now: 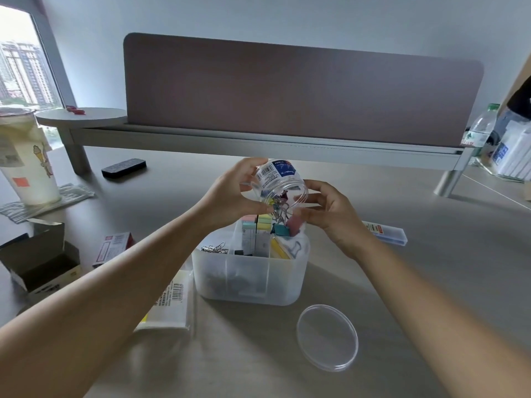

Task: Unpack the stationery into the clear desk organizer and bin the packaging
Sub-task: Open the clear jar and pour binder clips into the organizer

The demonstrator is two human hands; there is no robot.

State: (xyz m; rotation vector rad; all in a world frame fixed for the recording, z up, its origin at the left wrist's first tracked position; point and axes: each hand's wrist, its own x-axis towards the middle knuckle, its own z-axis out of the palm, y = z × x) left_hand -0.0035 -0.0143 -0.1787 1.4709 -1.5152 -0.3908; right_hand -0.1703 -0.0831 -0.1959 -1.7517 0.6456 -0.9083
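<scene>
1. Far left on the worktop (373,254): tall paper cup (27,165) standing on a striped wrapper (71,195); black eraser block (124,167) lying behind it.
2. Left foreground: opened cardboard box (40,259), flaps up; red-and-white small box (113,248) just beside it, lying flat.
3. Flat white packet with barcode (169,303) lying against the left wall of the organizer, partly hidden under the left forearm.
4. Left hand (230,193) curled round the side and base of the jar (277,182), gripping it.
5. Jar clear plastic, tilted mouth-down above the rear right part of the organizer (250,282); coloured binder clips (283,225) hanging out of the mouth.
6. Organizer at centre of the worktop, holding pastel note blocks (257,222) upright at the back, paper clips (214,248) in the left compartment, dark items lower down, unclear.
7. Right hand (330,214) at the jar mouth, fingers curled against the rim and the hanging clips; exact hold not discernible.
8. Clear round lid (327,337) lying flat, front right of the organizer, apart from it.
9. Clear slim case (386,232) lying behind the right wrist.
10. Far right: water bottle (482,124) upright.
</scene>
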